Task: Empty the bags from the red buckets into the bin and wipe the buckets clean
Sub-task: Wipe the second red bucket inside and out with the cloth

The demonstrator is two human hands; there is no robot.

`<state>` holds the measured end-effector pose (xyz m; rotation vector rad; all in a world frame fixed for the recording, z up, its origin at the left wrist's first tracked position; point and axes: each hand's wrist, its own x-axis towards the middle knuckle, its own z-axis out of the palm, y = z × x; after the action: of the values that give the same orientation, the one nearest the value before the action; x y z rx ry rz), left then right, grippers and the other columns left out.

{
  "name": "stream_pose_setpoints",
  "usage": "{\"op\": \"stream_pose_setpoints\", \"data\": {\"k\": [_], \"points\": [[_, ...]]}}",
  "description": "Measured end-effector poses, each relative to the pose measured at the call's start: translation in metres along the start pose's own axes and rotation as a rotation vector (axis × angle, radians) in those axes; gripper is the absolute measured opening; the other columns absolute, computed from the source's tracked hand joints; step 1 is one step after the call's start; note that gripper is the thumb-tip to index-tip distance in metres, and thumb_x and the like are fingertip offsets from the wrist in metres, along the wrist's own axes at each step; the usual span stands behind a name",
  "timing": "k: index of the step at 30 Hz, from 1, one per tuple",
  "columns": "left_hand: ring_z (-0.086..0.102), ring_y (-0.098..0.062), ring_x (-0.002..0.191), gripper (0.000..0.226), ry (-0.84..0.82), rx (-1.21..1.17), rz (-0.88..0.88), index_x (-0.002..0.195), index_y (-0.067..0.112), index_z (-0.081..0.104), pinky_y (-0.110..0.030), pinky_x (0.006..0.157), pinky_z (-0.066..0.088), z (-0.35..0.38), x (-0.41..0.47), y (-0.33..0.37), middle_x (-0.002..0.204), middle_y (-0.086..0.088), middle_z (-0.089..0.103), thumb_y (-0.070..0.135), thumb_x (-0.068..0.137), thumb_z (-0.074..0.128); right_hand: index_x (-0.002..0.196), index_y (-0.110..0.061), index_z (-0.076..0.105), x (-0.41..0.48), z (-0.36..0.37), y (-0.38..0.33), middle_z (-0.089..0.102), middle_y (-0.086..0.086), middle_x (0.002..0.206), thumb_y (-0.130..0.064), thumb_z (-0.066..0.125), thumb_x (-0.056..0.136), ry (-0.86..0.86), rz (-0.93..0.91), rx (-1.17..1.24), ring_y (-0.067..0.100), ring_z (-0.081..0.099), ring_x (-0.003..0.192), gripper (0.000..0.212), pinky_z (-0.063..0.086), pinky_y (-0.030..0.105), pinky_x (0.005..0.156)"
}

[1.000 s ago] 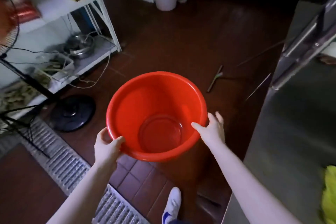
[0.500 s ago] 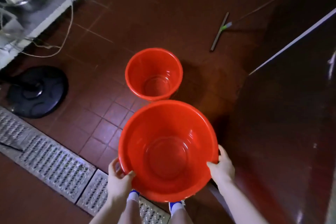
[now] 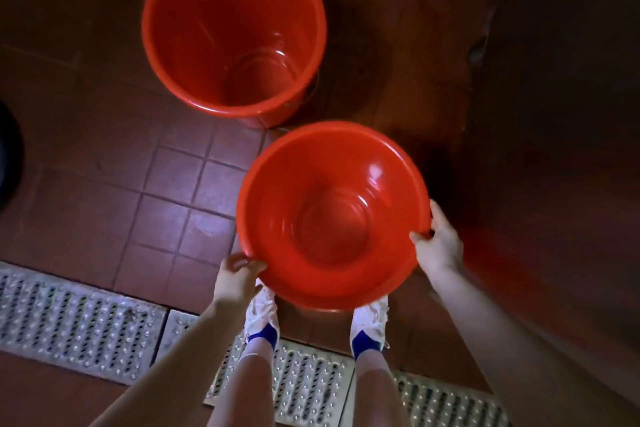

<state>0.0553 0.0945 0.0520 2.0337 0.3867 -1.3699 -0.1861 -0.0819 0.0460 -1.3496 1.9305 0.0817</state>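
I hold a red bucket [image 3: 332, 215] low over the floor, just in front of my feet. My left hand [image 3: 237, 276] grips its near-left rim and my right hand [image 3: 438, 246] grips its right rim. Its inside shows no bag, only glossy red plastic. A second, deeper red bucket [image 3: 232, 28] stands upright on the tiled floor just beyond it, with nothing visible inside. The two buckets are apart by a small gap.
A perforated metal drain grate [image 3: 79, 322] runs across the floor under my white shoes [image 3: 261, 312]. A dark steel cabinet side [image 3: 554, 149] rises close on the right. A black round fan base [image 3: 8, 156] shows at the left edge.
The bucket in my hands has come down and closer to my feet, and the view has dropped lower, so the second bucket now looms large ahead.
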Motion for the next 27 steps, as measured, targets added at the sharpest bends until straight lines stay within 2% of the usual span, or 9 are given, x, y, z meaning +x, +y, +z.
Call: {"op": "stream_pose_setpoints", "data": {"k": [3,6,12,14,16,18,20,23,27], "points": [[0.059,-0.027,0.087,0.041,-0.007,0.099,0.064,0.114,-0.008,0.053,-0.041,0.081,0.050,0.016,0.024,0.010,0.090,-0.012,0.060,0.003,0.077,0.066,0.146,-0.037,0.036,0.022,0.011,-0.003,0.067,0.007,0.122,-0.004,0.062,0.088,0.059,-0.007,0.002,0.028,0.062,0.112,0.072,0.044,0.032,0.097],[0.062,-0.021,0.092,0.054,-0.005,0.138,0.134,0.126,0.005,0.046,-0.035,0.079,0.052,0.033,0.036,0.022,0.103,-0.005,0.063,0.011,0.077,0.067,0.149,-0.034,0.030,0.044,0.017,-0.013,0.066,0.012,0.119,-0.005,0.060,0.091,0.093,-0.051,-0.007,0.033,0.062,0.110,0.072,0.046,0.037,0.097],[0.056,-0.018,0.090,0.050,-0.012,0.220,0.186,0.130,0.010,0.042,-0.034,0.078,0.045,0.060,0.052,0.046,0.096,0.002,0.055,0.013,0.085,0.064,0.153,-0.033,0.012,0.084,0.011,-0.035,0.053,0.014,0.137,-0.023,0.059,0.095,0.033,-0.080,-0.158,0.037,0.054,0.121,0.075,0.045,0.044,0.097],[0.055,-0.020,0.096,0.046,-0.010,0.277,0.188,0.128,0.016,0.044,-0.028,0.077,0.040,0.063,0.054,0.053,0.099,0.004,0.056,0.014,0.086,0.063,0.154,-0.029,0.014,0.085,0.005,-0.038,0.038,0.008,0.152,-0.032,0.061,0.092,0.047,-0.172,-0.340,0.034,0.042,0.133,0.078,0.040,0.043,0.103],[0.053,-0.028,0.113,0.047,0.045,0.381,0.235,0.129,0.020,0.045,-0.028,0.081,0.039,0.062,0.051,0.059,0.113,-0.001,0.056,0.015,0.086,0.063,0.151,-0.026,0.023,0.077,-0.002,-0.037,0.025,0.005,0.158,-0.038,0.062,0.090,0.099,-0.417,-0.612,0.031,0.029,0.141,0.073,0.029,0.044,0.113],[0.047,-0.032,0.125,0.063,0.142,0.579,0.357,0.143,0.019,0.037,-0.037,0.090,0.039,0.058,0.046,0.061,0.139,-0.009,0.044,0.019,0.085,0.062,0.143,-0.024,0.041,0.068,-0.005,-0.034,0.025,0.005,0.158,-0.039,0.057,0.092,0.073,-0.678,-0.777,0.029,0.023,0.144,0.056,0.018,0.044,0.118],[0.046,-0.032,0.127,0.071,0.214,0.724,0.482,0.150,0.019,0.029,-0.041,0.094,0.041,0.055,0.041,0.061,0.151,-0.007,0.034,0.022,0.085,0.060,0.135,-0.024,0.052,0.060,-0.005,-0.028,0.028,0.003,0.156,-0.041,0.048,0.095,-0.059,-0.814,-0.894,0.025,0.020,0.146,0.044,0.008,0.042,0.120],[0.045,-0.033,0.129,0.069,0.187,0.785,0.531,0.150,0.017,0.031,-0.044,0.098,0.042,0.058,0.033,0.059,0.153,-0.006,0.035,0.023,0.086,0.060,0.137,-0.025,0.050,0.051,-0.007,-0.011,0.031,0.001,0.155,-0.045,0.042,0.097,-0.208,-0.809,-0.957,0.020,0.016,0.147,0.045,0.002,0.040,0.121],[0.044,-0.033,0.130,0.068,0.135,0.772,0.454,0.149,0.015,0.033,-0.046,0.101,0.039,0.071,0.024,0.057,0.150,-0.006,0.040,0.031,0.088,0.059,0.145,-0.026,0.040,0.048,-0.019,0.011,0.024,-0.001,0.159,-0.047,0.038,0.099,-0.226,-0.768,-0.952,0.014,0.007,0.149,0.051,0.006,0.043,0.121]]}}
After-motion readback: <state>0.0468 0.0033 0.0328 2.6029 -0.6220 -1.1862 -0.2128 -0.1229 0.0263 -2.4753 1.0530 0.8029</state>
